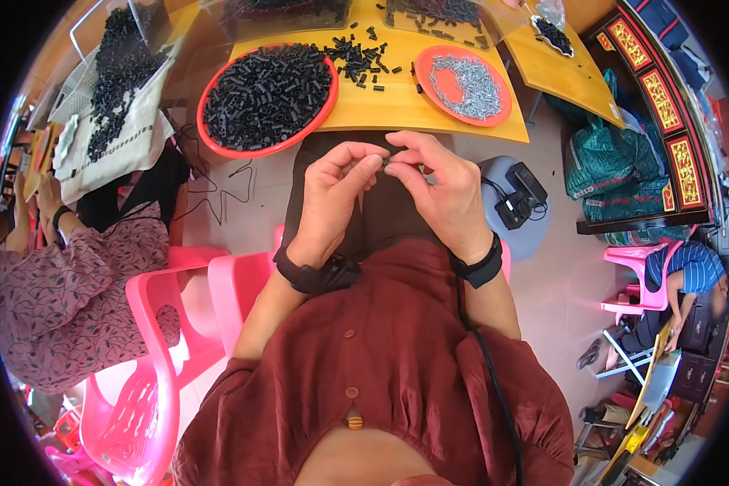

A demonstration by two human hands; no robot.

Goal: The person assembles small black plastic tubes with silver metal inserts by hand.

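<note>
My left hand [338, 190] and my right hand [441, 182] meet above my lap, just short of the table's near edge. Both are closed in a pinch, thumb against fingers, with the fingertips almost touching. A tiny dark piece shows between them, too small and covered to name. Beyond my left hand, a red round tray [330, 104] is heaped with short black plastic parts [267, 93]. More loose black parts [360, 58] lie on the yellow table [397, 105]. Past my right hand, an orange-red plate [484, 120] holds small shiny metal pieces [470, 81].
Clear bins [287, 24] of black parts stand at the table's back. A grey-blue stool [526, 231] with black power adapters [520, 194] is at my right. Pink chairs [150, 405] and a seated co-worker [81, 283] are to my left. Green sacks [611, 162] sit far right.
</note>
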